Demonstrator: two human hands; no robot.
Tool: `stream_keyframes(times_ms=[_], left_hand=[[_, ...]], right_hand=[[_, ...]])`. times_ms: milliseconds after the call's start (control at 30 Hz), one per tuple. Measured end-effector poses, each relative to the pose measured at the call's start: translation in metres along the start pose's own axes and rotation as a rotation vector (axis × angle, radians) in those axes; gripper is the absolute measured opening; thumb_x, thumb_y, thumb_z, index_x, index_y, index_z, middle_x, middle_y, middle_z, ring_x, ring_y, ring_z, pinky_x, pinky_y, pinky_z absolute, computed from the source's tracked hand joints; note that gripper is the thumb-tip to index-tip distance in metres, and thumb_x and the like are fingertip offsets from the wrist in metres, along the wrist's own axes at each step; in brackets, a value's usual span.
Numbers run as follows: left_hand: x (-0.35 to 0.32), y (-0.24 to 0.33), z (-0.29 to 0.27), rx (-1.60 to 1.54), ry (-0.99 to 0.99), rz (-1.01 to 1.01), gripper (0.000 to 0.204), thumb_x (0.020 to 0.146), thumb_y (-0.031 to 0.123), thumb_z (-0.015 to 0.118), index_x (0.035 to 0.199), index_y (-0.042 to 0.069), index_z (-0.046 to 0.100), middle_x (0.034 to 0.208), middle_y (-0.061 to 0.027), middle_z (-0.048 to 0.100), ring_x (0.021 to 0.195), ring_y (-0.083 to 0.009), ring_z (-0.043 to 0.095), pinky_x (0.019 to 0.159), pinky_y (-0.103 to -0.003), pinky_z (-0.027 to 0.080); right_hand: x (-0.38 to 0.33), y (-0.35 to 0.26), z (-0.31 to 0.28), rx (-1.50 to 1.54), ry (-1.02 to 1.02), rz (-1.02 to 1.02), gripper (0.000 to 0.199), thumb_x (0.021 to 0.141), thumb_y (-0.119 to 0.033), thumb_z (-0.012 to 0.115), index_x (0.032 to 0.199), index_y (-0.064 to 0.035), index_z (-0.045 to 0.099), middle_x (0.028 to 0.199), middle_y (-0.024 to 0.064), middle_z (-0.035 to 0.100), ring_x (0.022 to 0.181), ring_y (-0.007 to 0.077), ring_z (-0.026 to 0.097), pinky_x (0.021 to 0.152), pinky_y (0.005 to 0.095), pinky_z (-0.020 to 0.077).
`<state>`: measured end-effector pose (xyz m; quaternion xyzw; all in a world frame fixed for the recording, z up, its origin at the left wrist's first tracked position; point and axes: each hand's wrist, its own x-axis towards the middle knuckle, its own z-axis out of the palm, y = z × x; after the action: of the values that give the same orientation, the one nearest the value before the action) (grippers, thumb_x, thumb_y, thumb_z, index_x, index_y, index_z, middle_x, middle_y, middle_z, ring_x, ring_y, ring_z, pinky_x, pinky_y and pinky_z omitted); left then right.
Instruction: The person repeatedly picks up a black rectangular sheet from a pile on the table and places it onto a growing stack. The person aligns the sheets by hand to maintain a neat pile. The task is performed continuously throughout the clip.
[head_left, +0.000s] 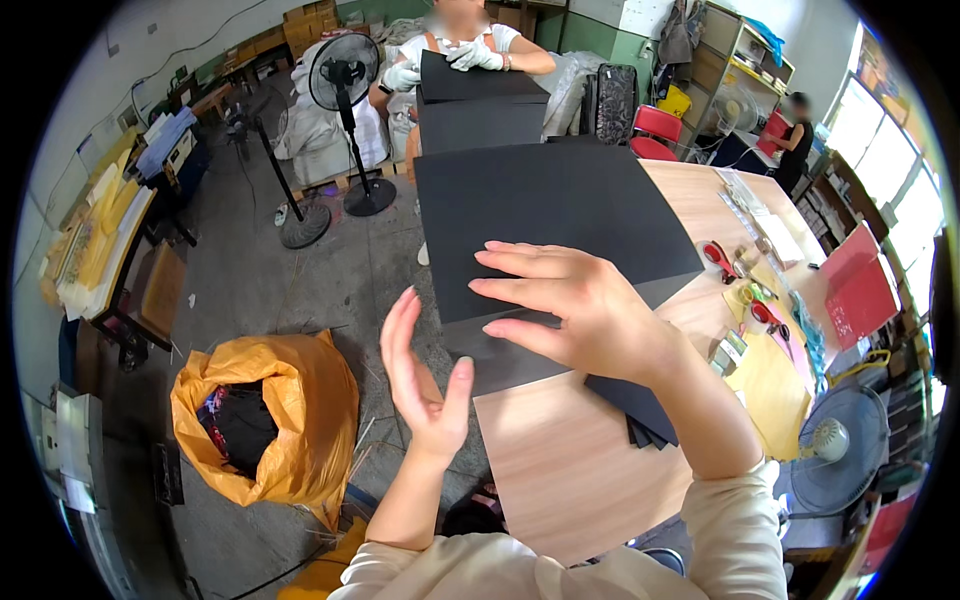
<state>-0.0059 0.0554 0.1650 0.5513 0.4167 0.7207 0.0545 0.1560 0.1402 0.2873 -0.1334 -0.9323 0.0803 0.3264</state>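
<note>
A large stack of black sheets [550,200] stands on the light wood table [580,490], its dark grey side facing me. My right hand [575,305] hovers over the stack's near part with fingers stretched out to the left, holding nothing; I cannot tell if it touches the top sheet. Off the stack's near left corner, my left hand [425,385] is raised with the fingers up and the thumb apart, also without anything in it. Several black pieces [635,410] lie on the table beside the stack's near side, partly hidden by my right forearm.
Across the table, a person in white gloves [470,55] handles another black stack [480,125]. Red-handled scissors [718,258], tape and papers lie at the right. An orange sack [320,400] stands on the floor at left, with standing fans [345,75] beyond. Another fan [830,440] is at right.
</note>
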Motion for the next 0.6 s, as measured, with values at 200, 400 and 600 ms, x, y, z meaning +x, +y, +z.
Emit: stream_keyframes(times_ms=[200, 400, 600], left_hand=[[-0.001, -0.01, -0.005, -0.006, -0.051, 0.002, 0.067, 0.084, 0.019, 0.067, 0.141, -0.007, 0.042, 0.149, -0.0256, 0.038, 0.141, -0.0366, 0.034, 0.116, -0.047, 0.024], [0.0, -0.014, 0.0, -0.005, -0.058, 0.004, 0.071, 0.083, 0.018, 0.067, 0.142, -0.009, 0.04, 0.149, -0.0259, 0.038, 0.141, -0.0371, 0.034, 0.116, -0.047, 0.024], [0.012, -0.009, 0.006, 0.046, -0.059, 0.072, 0.073, 0.073, 0.002, 0.066, 0.141, -0.011, 0.041, 0.146, -0.0264, 0.041, 0.138, -0.0396, 0.039, 0.115, -0.047, 0.03]], right_hand=[[0.004, 0.007, 0.016, -0.004, -0.012, 0.074, 0.029, 0.074, -0.013, 0.08, 0.101, -0.0044, 0.074, 0.115, 0.0136, 0.07, 0.11, 0.03, 0.066, 0.09, 0.0375, 0.0547], [0.005, 0.014, 0.017, -0.007, 0.005, 0.068, 0.021, 0.08, -0.018, 0.077, 0.099, -0.0075, 0.075, 0.109, 0.011, 0.072, 0.106, 0.0248, 0.068, 0.082, 0.0342, 0.0574], [0.009, 0.022, 0.015, 0.11, 0.013, 0.075, 0.018, 0.083, -0.016, 0.075, 0.097, -0.0045, 0.075, 0.1, 0.0124, 0.073, 0.103, 0.0249, 0.069, 0.081, 0.0334, 0.0582]])
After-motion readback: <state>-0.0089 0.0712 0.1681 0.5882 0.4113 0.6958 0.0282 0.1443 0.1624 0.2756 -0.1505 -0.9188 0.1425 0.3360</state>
